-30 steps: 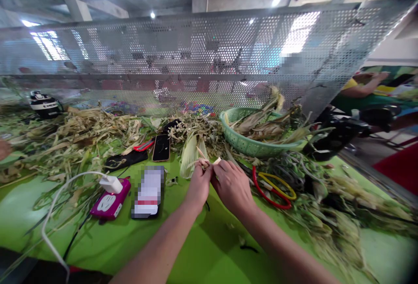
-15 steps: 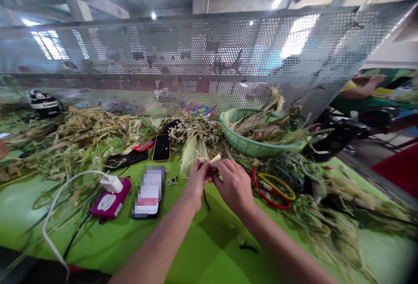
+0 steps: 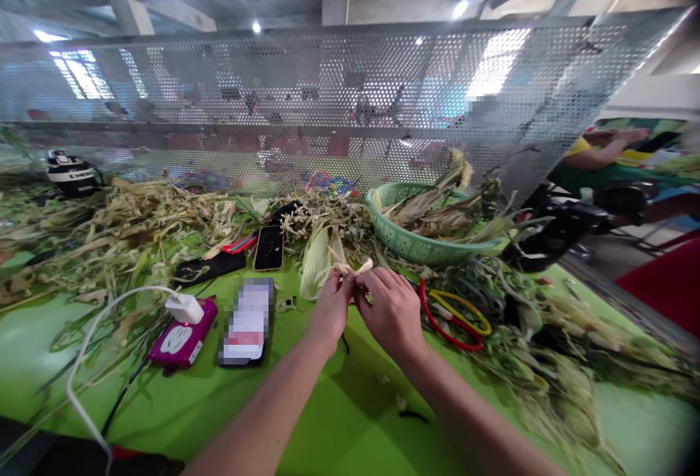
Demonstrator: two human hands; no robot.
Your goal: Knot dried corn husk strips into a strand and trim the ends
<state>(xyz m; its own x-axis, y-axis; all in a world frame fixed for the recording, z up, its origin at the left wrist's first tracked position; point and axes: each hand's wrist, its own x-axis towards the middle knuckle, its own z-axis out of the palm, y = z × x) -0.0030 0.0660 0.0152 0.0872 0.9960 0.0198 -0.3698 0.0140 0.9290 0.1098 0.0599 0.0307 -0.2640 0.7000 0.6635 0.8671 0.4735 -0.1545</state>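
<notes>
Both hands meet over the middle of the green table (image 3: 328,418). My left hand (image 3: 329,308) pinches a pale strip of dried corn husk (image 3: 358,269), whose ends stick up above the fingers. Close against it, my right hand (image 3: 389,308) has its fingers curled on the same strip; the fingertips are partly hidden. Just beyond the left hand lies a wide pale green corn husk (image 3: 316,264). Scissors with red and yellow handles (image 3: 456,319) rest to the right of the right hand.
A green plastic basket (image 3: 432,248) holds dried husks. Heaps of husk (image 3: 158,213) cover the left and back. At left lie a lit phone (image 3: 249,323), a dark phone (image 3: 269,248) and a purple power strip (image 3: 184,334) with a white cable. A perforated metal screen (image 3: 328,90) stands behind.
The hands stay together in nearly the same place. Slightly more of the husk strip shows above the fingers. The whole view has shifted a little.
</notes>
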